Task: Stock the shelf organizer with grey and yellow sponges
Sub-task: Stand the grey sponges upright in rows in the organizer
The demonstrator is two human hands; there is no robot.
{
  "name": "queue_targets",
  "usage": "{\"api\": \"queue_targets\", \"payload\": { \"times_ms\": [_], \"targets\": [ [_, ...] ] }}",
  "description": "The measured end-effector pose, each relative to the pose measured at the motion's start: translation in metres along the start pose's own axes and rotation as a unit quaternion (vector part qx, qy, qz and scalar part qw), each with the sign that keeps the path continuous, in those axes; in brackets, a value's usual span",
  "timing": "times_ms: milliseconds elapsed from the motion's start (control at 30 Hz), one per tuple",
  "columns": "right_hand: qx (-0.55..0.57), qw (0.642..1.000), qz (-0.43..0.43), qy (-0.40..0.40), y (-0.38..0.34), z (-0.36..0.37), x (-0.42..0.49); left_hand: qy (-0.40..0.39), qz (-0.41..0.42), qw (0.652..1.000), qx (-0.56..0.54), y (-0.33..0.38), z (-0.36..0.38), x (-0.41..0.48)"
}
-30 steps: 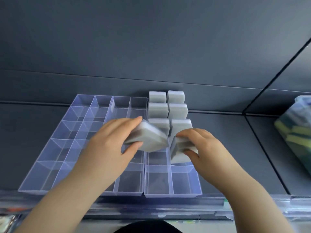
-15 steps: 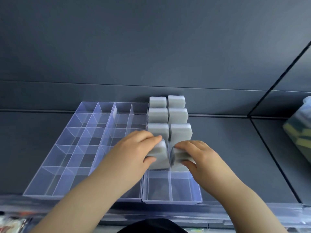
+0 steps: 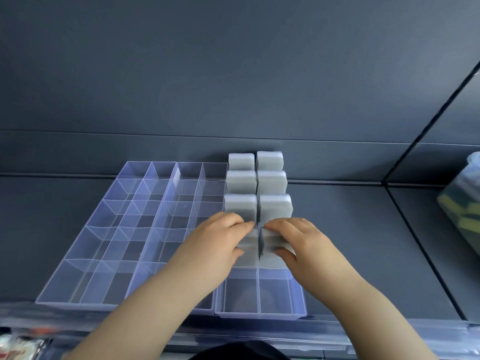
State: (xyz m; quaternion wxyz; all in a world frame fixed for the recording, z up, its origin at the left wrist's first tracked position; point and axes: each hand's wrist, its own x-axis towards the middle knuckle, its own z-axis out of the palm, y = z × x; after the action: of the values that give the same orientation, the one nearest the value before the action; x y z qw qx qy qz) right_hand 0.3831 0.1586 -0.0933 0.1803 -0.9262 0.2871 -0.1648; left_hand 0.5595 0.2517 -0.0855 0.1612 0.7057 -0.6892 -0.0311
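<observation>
Three clear plastic organizers (image 3: 85,255) lie side by side on the dark shelf. The rightmost organizer (image 3: 298,305) has several grey sponges (image 3: 240,181) standing upright in its back three rows. My left hand (image 3: 207,245) grips a grey sponge (image 3: 250,253) standing in the left cell of the fourth row. My right hand (image 3: 304,240) grips another grey sponge (image 3: 272,258) in the right cell beside it. The two sponges stand side by side, almost touching. The front row of that organizer holds nothing.
A clear bag of yellow and dark sponges (image 3: 462,209) sits at the right edge on the neighbouring shelf section. A dark back wall (image 3: 233,87) rises behind the organizers. A clear shelf lip (image 3: 389,333) runs along the front.
Both hands lowered their grey sponges into the fourth row. The left sponge turned from tilted flat to upright and now stands in its cell.
</observation>
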Motion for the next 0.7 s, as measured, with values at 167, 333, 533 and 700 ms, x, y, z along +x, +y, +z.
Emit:
{"api": "queue_targets", "payload": {
  "times_ms": [167, 333, 533, 700],
  "targets": [
    [-0.041, 0.999, -0.027, 0.012, 0.0, -0.002, -0.001, 0.018, -0.013, 1.0, -0.022, 0.006, -0.003, 0.003],
    [-0.04, 0.998, -0.027, 0.034, 0.003, -0.007, -0.003, 0.011, -0.015, 0.999, 0.034, 0.007, -0.011, -0.001],
    [-0.025, 0.997, -0.028, 0.073, 0.007, -0.013, -0.01, 0.076, -0.006, 0.996, 0.045, 0.015, -0.018, -0.01],
    [-0.024, 0.992, -0.036, 0.12, -0.001, -0.016, -0.023, 0.151, 0.014, 0.986, 0.062, 0.026, -0.02, -0.033]
  ]
}}
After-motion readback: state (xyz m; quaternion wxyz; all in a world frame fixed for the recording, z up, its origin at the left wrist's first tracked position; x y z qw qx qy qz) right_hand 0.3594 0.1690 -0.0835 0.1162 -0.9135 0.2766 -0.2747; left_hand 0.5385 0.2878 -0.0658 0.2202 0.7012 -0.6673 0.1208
